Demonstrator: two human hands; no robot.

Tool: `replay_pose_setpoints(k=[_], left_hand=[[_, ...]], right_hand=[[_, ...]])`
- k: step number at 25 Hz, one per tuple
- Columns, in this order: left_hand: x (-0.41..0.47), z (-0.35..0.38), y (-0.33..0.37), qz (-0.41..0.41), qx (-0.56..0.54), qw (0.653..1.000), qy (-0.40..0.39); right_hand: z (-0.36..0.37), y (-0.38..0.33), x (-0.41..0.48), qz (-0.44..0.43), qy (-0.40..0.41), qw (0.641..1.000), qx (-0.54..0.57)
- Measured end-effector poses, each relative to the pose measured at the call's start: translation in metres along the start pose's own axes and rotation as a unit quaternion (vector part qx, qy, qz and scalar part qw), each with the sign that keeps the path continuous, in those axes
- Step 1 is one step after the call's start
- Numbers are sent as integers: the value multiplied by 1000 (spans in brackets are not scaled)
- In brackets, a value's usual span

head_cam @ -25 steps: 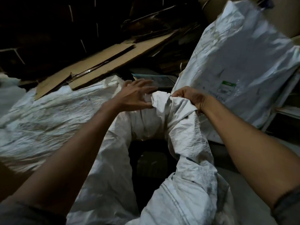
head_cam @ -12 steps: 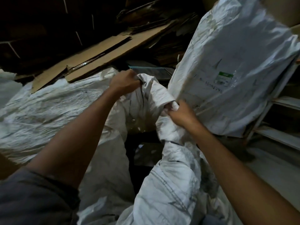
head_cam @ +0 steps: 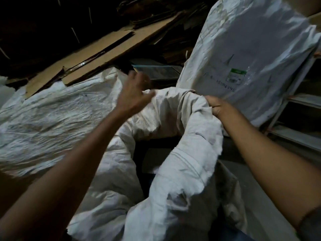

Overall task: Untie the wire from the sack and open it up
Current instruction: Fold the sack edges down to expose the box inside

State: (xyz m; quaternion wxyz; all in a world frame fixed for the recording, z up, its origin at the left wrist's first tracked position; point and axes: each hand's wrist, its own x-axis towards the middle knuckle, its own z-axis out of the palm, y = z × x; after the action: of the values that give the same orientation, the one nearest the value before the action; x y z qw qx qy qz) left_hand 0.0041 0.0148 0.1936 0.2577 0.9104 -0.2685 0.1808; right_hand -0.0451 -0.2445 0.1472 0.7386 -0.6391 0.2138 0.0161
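Note:
A white woven sack [head_cam: 184, 171] stands below me with its mouth pulled wide, and dark contents show inside. The rolled rim runs across the far side between my hands. My right hand [head_cam: 217, 106] is closed on the rim at the right. My left hand [head_cam: 135, 94] is blurred above the far left part of the rim, fingers spread, thumb resting on the cloth. No wire is visible.
A second white sack [head_cam: 246, 54] with a green label leans at the right, touching my right hand. Another crumpled white sack [head_cam: 52, 119] lies at the left. Flattened cardboard sheets [head_cam: 97, 54] slope behind. Metal shelving [head_cam: 298, 119] stands at the far right.
The sack's mouth has spread wider. My right hand moved right along the rim, still gripping it. My left hand let go of the gathered cloth and opened its fingers.

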Motion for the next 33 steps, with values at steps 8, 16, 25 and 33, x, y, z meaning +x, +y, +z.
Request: replay_pose_setpoints(k=[8,16,25,33], left_hand=[[-88,47,58,-65,-233,882,-403],[-155,73,92,4,-17,986,-165],[-210,89,154,63,-17,998,20],[-230,48,127,-80,-259,943,-196]], right_hand=[[-10,-13,-11,-26,33,986,162],[-17,-10,-105,-20,-40,999,-24],[-32,60,-179,102,-61,987,110],[-31,72,-152,5,102,994,-50]])
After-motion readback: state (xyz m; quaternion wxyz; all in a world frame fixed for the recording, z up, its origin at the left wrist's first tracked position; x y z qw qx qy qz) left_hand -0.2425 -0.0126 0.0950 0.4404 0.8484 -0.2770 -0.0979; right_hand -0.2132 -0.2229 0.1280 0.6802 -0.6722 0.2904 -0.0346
